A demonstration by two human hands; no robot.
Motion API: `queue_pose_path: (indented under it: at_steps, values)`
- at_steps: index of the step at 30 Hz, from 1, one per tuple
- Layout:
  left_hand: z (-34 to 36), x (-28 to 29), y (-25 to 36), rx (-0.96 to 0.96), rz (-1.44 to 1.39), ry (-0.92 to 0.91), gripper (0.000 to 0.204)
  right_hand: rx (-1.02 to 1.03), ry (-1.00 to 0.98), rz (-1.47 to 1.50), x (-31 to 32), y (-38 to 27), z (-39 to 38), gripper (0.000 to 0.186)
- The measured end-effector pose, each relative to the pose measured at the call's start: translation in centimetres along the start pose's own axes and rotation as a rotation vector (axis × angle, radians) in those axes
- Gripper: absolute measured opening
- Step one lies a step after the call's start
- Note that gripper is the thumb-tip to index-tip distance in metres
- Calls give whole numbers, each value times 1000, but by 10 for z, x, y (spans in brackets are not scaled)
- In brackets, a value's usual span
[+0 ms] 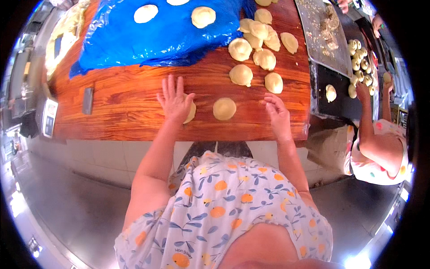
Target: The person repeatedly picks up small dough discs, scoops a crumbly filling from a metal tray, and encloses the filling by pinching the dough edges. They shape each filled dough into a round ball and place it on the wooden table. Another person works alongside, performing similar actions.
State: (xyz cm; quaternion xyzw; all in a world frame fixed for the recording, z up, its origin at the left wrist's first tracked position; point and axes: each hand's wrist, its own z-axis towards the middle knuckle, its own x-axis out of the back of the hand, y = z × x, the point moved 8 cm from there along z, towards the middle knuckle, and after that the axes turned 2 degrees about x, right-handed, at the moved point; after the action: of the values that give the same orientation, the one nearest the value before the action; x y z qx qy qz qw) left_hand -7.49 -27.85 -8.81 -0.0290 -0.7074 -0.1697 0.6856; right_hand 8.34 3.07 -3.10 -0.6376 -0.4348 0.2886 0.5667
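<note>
My left hand lies spread over a round piece of dough, whose right edge shows beside the palm. Just right of it, a flat dough round rests on the wooden tabletop. My right hand hovers near the table's front right, its fingers loosely apart and nothing seen in them. Beyond that hand are two dough rounds, one nearer and one farther left. Behind these, several more dough pieces sit in a heap, some overlapping.
Blue plastic sheeting covers the table's back, with dough rounds on it. A grey bar and a scale are at left. Rightward stand a crumb-strewn metal tray, a black tray of dough balls and a co-worker.
</note>
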Motion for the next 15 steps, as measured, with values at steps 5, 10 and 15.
queue_pose_path:
  at_steps: [5, 10, 15]
  values:
    - [14, -17, -31, 19, -162, 20, 65, -67, -2, 1, 17, 34, -14, 18]
    - [5, -20, -115, 324, -691, 193, 54, 19, -61, 40, 3, 24, -12, 18]
    - [-41, 0, -84, 271, -321, 99, 56, 38, -284, -98, -53, 26, -6, 20]
